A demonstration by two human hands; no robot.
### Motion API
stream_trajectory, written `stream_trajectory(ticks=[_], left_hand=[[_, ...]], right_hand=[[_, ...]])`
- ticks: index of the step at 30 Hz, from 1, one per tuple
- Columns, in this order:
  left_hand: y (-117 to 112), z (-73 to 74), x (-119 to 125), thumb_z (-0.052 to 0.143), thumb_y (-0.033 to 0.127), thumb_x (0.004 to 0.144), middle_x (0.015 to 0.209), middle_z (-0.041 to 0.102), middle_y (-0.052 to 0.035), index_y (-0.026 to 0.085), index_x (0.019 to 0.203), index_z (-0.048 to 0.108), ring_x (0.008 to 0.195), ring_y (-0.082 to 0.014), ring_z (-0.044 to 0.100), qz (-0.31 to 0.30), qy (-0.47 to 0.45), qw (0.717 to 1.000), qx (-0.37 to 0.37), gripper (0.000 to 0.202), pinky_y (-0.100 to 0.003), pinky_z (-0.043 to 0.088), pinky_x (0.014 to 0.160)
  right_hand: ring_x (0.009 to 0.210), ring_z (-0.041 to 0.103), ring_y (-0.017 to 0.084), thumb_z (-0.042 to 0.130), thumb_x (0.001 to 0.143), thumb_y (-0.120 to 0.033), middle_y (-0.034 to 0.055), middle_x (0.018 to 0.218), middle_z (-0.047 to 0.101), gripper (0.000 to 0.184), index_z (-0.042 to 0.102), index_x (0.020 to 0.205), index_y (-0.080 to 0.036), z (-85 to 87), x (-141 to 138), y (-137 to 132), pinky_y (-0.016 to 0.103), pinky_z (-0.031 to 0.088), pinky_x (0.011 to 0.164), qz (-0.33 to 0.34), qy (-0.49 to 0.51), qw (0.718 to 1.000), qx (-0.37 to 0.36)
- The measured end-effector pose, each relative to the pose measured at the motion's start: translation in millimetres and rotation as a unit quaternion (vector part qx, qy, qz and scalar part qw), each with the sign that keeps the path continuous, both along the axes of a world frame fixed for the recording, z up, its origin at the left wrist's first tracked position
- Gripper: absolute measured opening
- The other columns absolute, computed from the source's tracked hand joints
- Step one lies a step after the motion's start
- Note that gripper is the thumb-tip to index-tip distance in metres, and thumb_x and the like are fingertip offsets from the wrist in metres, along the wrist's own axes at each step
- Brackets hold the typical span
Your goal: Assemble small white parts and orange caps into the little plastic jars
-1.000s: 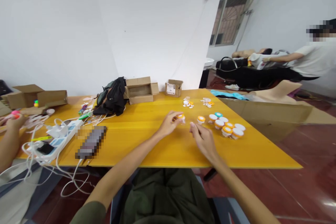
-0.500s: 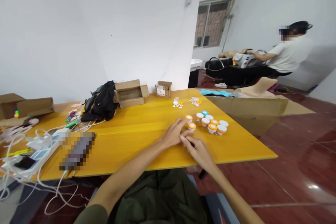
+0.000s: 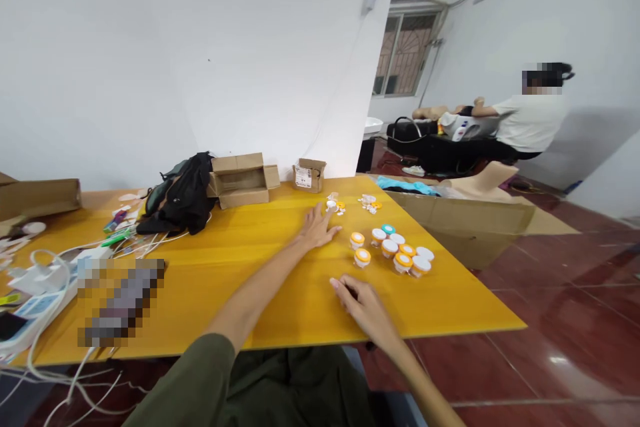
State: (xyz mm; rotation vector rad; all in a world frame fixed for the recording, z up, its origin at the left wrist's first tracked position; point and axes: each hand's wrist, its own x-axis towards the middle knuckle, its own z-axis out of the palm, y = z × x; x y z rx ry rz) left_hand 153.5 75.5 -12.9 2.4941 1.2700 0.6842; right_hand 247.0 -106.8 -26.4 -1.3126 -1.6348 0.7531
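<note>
My left hand (image 3: 316, 228) stretches forward over the yellow table with its fingers spread. Its fingertips are close to a small pile of loose white and orange parts (image 3: 334, 205), and nothing is visible in its grasp. Nearer the front edge, my right hand (image 3: 361, 303) has loosely curled fingers, with no object showing in them. Two small jars with orange-rimmed lids, one in back (image 3: 357, 240) and one in front (image 3: 363, 256), stand between and beyond my hands. Right of them is a cluster of several small jars (image 3: 404, 255) with white, orange and teal lids.
A second pile of small parts (image 3: 371, 203) lies farther back. Along the wall are an open carton (image 3: 244, 181), a smaller box (image 3: 309, 175) and a black bag (image 3: 180, 197). A power strip (image 3: 60, 280) with cables is at left. A person (image 3: 533, 117) sits in the right background.
My left hand has moved away from my right hand, forward to the small parts, and its fingers have spread. My right hand stays near the front edge. The view has shifted slightly.
</note>
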Motion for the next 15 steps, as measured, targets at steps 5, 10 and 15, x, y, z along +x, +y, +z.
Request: stream_trajectory(ticks=[5,10,15], left_hand=[[24.9,-1.8,36.3,0.072,0.045,0.077,0.156,0.027,-0.0187,0.024,0.147,0.035,0.140,-0.0432,0.030,0.042,-0.060,0.997,-0.012,0.083,-0.059,0.028,0.112],[42.8,0.0,55.7,0.072,0.047,0.076,0.153,0.033,-0.0154,0.028,0.143,0.043,0.142,-0.0443,0.025,0.045,-0.077,0.996,-0.019,0.076,-0.062,0.026,0.112],[57.1,0.0,65.8,0.067,0.049,0.082,0.147,0.040,-0.0150,0.024,0.119,0.065,0.133,-0.0427,0.038,0.003,-0.041,0.999,-0.018,0.045,-0.062,0.028,0.110]], right_hand=[[0.049,0.040,0.012,0.040,0.090,-0.066,-0.0052,0.052,0.039,0.053,0.037,0.059,-0.023,-2.3,1.3,-3.7,0.026,0.032,0.049,-0.005,0.030,0.999,-0.011],[0.051,0.039,0.012,0.041,0.091,-0.064,-0.0051,0.052,0.037,0.052,0.035,0.059,-0.023,-9.6,0.8,-4.6,0.026,0.032,0.050,-0.016,0.026,0.999,-0.028],[0.053,0.041,0.013,0.040,0.091,-0.064,-0.0042,0.055,0.040,0.052,0.037,0.060,-0.022,-16.7,2.1,-5.6,0.026,0.035,0.054,-0.024,0.004,0.999,-0.046]])
